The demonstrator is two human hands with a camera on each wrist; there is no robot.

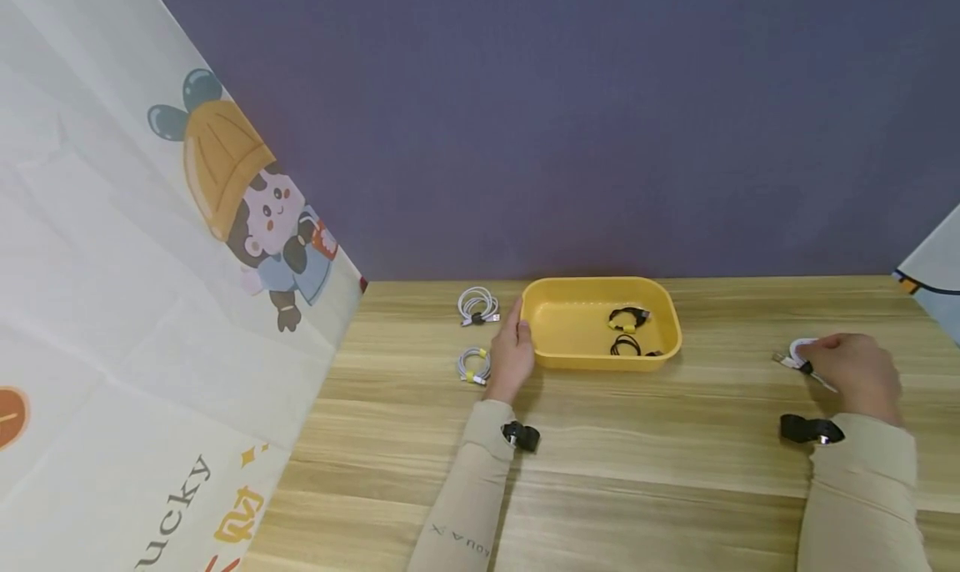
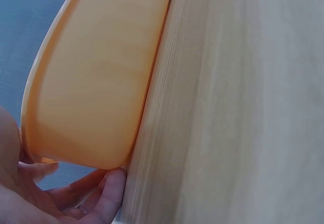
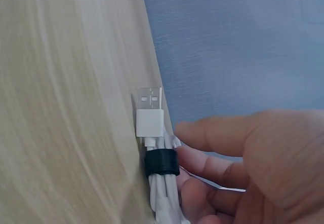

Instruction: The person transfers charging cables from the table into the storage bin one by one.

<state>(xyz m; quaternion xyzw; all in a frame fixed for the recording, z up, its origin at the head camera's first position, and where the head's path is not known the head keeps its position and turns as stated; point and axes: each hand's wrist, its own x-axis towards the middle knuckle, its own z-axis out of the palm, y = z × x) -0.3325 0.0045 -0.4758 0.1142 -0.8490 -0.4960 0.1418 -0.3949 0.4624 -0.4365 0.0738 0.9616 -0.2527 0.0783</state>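
My left hand [image 1: 512, 359] holds the left end of a yellow plastic basket [image 1: 592, 362], its thumb at the rim. In the left wrist view, the fingers [image 2: 109, 196] touch the basket's end wall low down, near the table. Inside the basket are two black cables: a coil with a yellow tie [image 1: 628, 317] and a smaller coil [image 1: 625, 345]. Far to the right, my right hand [image 1: 855, 372] pinches a coiled white USB cable [image 1: 798, 353] bound with a black strap [image 3: 162, 162]. Its metal plug [image 3: 150, 99] points away from the hand.
Left of the basket lie a white coiled cable with a black tie [image 1: 477, 305] and a grey-white coiled cable with yellow ties [image 1: 473, 365]. The wooden table [image 1: 637, 455] ends at a dark blue wall panel [image 1: 570, 122]. A printed white sheet [image 1: 112, 305] borders the left side.
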